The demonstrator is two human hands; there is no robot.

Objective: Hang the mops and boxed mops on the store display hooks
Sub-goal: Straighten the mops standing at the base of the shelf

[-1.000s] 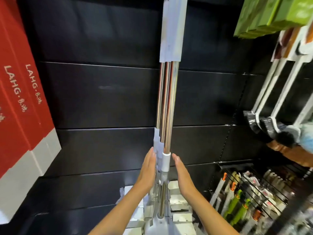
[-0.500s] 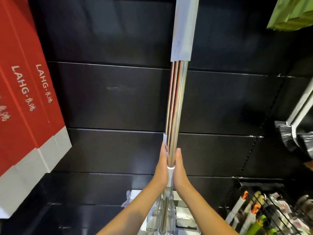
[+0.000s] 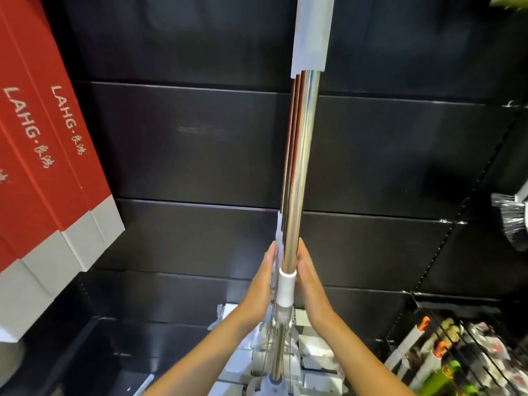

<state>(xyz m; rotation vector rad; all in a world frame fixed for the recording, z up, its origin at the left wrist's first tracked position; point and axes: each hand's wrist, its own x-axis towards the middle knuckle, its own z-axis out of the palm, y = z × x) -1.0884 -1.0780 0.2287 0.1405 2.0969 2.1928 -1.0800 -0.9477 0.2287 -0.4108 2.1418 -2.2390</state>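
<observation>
Several mops with shiny metal poles (image 3: 300, 155) hang close together against the black display wall, their white sleeves (image 3: 311, 35) running off the top of the frame. My left hand (image 3: 261, 284) lies flat with straight fingers against the left side of the bunch, beside a white collar (image 3: 286, 290). On the opposite side my right hand (image 3: 310, 284) presses flat in the same way, so the poles sit squeezed between both palms. White mop heads (image 3: 274, 378) show below my wrists. The hooks are out of view above.
Red and grey LAHG boxes (image 3: 48, 155) hang tilted at the left. A brush head (image 3: 513, 218) sticks in at the right edge. A wire basket (image 3: 457, 352) of small goods stands at the lower right. Black wall panels (image 3: 185, 150) fill the background.
A second ago my hands were apart on either side of the poles; they have closed in and now press the bunch. The view has swung left, pushing the right-hand brooms out of frame.
</observation>
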